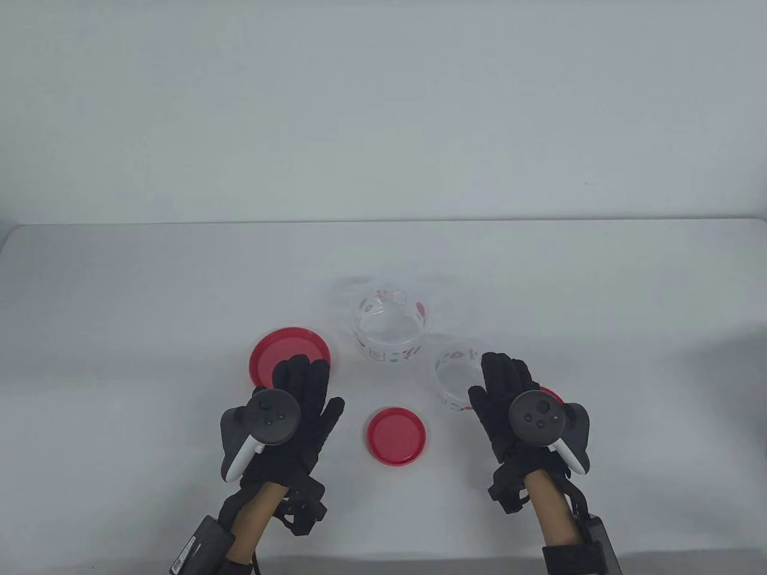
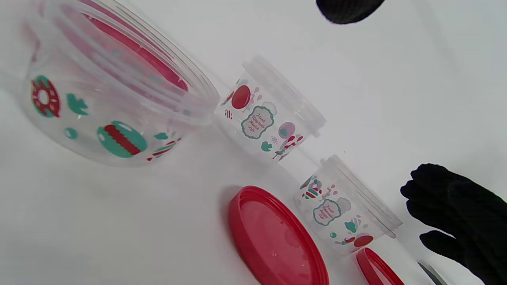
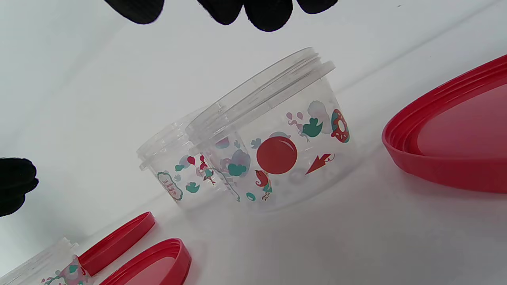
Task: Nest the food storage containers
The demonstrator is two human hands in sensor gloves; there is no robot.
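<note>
Red and largest of the lids, the big lid [image 1: 281,350] lies at nine o'clock of the table [image 1: 120,311], partly under the left hand [image 1: 292,407], whose fingers are flat, spread and holding nothing. At six o'clock sits the medium lid [image 1: 396,435], with the clear printed container [image 1: 389,329] at twelve o'clock of it. At three o'clock the right hand [image 1: 515,407], likewise flat and empty, hovers beside the smaller container [image 1: 456,374], a small red lid [image 1: 554,395] peeking from beneath it.
</note>
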